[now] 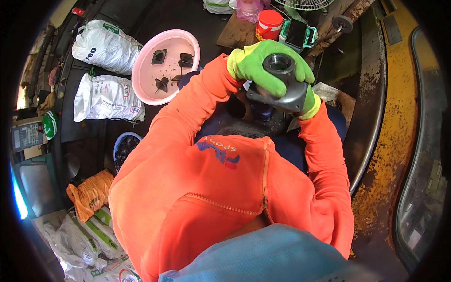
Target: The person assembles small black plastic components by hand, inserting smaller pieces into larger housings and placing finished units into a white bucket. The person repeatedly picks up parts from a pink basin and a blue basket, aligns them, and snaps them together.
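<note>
Both my hands wear bright green gloves with yellow cuffs. Between them, in front of my chest, is a black plastic part (pixel 295 94) with a wide square base and a round open neck. My left hand (pixel 263 68) curls over the top and near side, its fingers wrapped around the neck. On the right side my right hand (pixel 307 101) grips the part from the edge; most of its fingers are hidden behind it. To the left stands a pink basin (pixel 136 77) holding several black square pieces with stems.
White sacks (pixel 110 96) lie left of the basin, with a blue tub (pixel 117 141) of dark pieces below them. An orange sack (pixel 91 192) is lower left. Ahead are a red jug (pixel 269 24) and a phone (pixel 296 33). A rusty yellow machine frame (pixel 383 155) borders my right.
</note>
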Demonstrator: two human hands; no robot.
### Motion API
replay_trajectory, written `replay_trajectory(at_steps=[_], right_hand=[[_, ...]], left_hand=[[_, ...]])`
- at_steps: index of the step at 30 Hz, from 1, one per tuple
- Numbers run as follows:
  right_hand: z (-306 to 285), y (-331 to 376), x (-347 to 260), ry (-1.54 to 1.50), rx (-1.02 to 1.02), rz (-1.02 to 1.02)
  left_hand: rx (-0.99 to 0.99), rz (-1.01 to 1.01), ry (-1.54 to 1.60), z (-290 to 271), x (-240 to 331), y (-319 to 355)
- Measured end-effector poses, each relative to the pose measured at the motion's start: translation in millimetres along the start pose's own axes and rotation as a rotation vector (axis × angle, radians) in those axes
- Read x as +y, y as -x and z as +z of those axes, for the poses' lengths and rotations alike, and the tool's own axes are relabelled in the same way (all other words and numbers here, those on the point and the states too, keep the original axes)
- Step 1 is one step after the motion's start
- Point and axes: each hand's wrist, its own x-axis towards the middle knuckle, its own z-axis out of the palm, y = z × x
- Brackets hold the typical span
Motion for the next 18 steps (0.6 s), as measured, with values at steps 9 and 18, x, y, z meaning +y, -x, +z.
replay_trajectory(at_steps=[9, 18], right_hand=[[1, -19, 5, -0.061, 0.328, -0.286], [4, -14, -22, 0.358, 0.225, -0.261]], left_hand=[[0.641, 0.211, -0.543, 28, -9, 1], [0.477, 0.295, -0.532, 13, -3, 5]])
